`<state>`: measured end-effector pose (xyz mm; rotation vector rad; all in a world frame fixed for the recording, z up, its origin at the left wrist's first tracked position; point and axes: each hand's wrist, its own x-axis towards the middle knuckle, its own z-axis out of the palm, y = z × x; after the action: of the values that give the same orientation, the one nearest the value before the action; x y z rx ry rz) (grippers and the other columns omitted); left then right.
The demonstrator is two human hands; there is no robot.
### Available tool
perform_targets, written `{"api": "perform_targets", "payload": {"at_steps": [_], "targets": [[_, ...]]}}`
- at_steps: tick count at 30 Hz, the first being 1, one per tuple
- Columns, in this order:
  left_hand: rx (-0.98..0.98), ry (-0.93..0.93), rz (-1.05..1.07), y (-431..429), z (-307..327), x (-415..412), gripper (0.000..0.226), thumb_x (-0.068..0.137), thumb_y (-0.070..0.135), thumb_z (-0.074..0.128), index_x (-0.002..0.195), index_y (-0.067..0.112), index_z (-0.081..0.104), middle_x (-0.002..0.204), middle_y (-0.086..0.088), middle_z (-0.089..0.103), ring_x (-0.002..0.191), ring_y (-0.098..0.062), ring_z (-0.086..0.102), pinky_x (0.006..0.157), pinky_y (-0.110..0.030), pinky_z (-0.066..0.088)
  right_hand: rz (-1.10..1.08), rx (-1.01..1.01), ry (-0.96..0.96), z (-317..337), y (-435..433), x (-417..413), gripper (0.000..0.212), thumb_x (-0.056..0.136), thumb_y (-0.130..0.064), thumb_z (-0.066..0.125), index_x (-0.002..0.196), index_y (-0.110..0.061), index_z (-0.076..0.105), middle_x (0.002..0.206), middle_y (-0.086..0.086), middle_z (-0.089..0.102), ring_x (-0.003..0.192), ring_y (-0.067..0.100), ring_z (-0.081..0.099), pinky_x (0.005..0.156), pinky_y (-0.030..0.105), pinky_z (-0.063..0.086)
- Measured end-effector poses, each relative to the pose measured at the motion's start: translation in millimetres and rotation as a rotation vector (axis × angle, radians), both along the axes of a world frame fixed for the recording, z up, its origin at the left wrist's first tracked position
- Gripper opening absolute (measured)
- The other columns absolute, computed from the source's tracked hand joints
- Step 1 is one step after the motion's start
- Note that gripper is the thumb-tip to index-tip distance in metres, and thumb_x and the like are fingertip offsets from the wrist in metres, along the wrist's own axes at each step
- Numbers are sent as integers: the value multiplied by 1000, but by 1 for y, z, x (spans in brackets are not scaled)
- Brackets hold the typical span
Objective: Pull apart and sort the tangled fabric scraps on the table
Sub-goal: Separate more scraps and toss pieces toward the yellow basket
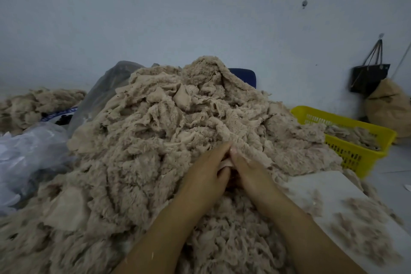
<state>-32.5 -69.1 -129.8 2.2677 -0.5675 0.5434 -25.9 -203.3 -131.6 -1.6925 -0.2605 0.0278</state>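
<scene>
1. One big heap of fabric scraps (169, 131), beige and fluffy, fills the middle of the table and rises well above the hands; flat pale backing pieces show among the fuzzy ones
2. Two hands work close together at the near slope of the heap: the left hand (205, 172) and the right hand (252, 172) meet thumb to thumb with fingers curled, both pinching one small pale scrap (226, 163) between them
3. One lower pile (37, 104) of the same beige stuff lies far left, apart from the main heap
4. One yellow basket (358, 155) with slotted walls stands to the right, just beside the heap, with some beige scraps inside
5. Two plastic bags sit on the left: a clear crumpled bag (29, 153) nearer, and a grey bag (104, 93) behind it against the heap
6. One black handbag (370, 78) hangs by its straps on the wall, and one brown sack (391, 109) sits below it
7. One dark blue object (245, 77) with a rounded corner peeks over the heap's top; what it is I cannot tell
8. The table (322, 187) shows as a white surface at lower right, strewn with loose fluff (364, 236)
9. The wall (200, 18) behind is plain pale blue-grey with two dark marks, and the light is dim
</scene>
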Motion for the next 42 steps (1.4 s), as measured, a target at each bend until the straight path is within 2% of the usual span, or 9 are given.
{"api": "perform_targets", "payload": {"at_steps": [7,19,24,30,35,37,39,41,42], "targets": [[151,-47,314,24,4,9,38,89,4,58,123,17,67,114,-3,67,105,-24,59,89,-39,47,-452,236,-41,1,-15,15,47,103,-49,38,87,-16,68,53,5,66,44,14,61,45,26,50],[-941,255,347,35,19,7,25,105,29,46,96,39,68,68,10,73,57,-1,66,49,-15,50,-589,646,17,7,-31,20,58,104,-46,40,60,-16,63,48,-2,56,40,8,46,41,21,37],[-636,488,175,15,16,2,44,103,42,42,76,38,76,80,7,71,80,6,63,84,-12,41,-378,468,43,4,-19,16,56,99,-54,44,77,-15,76,66,0,72,59,12,67,62,30,50],[-261,580,-43,14,4,3,36,97,20,62,69,41,69,65,23,67,63,7,60,54,-2,41,-239,400,-28,-2,-11,15,46,83,-62,50,77,-27,79,69,2,72,66,17,69,76,39,54],[-945,671,-21,6,12,-2,50,95,47,46,132,15,59,115,-5,67,104,-22,63,97,-36,50,-317,321,-9,-5,-10,19,46,97,-60,44,77,-35,78,80,-5,77,75,12,73,82,42,57],[-1168,672,-50,11,12,1,40,103,26,37,116,6,69,88,1,68,83,-31,69,62,-25,50,-353,325,-15,-5,-10,19,45,96,-59,45,75,-38,78,81,-11,76,76,6,71,82,39,55],[-1296,713,-154,18,13,3,47,102,25,35,88,8,76,96,6,36,72,-38,67,104,-51,28,-390,308,-12,-6,-10,19,44,96,-61,45,76,-39,77,82,-10,76,82,11,71,84,41,54],[-1396,761,-294,24,14,4,49,99,36,40,93,7,78,84,-1,70,73,-28,70,49,-23,45,-406,255,4,-6,-8,16,47,95,-63,42,84,-33,77,86,0,76,88,23,70,81,40,54],[-1435,771,-347,26,14,5,50,100,39,40,101,7,78,103,-10,74,87,-26,72,66,-33,60,-397,226,1,-6,-8,14,48,95,-64,40,88,-32,75,89,1,75,89,22,69,76,35,52]]}}
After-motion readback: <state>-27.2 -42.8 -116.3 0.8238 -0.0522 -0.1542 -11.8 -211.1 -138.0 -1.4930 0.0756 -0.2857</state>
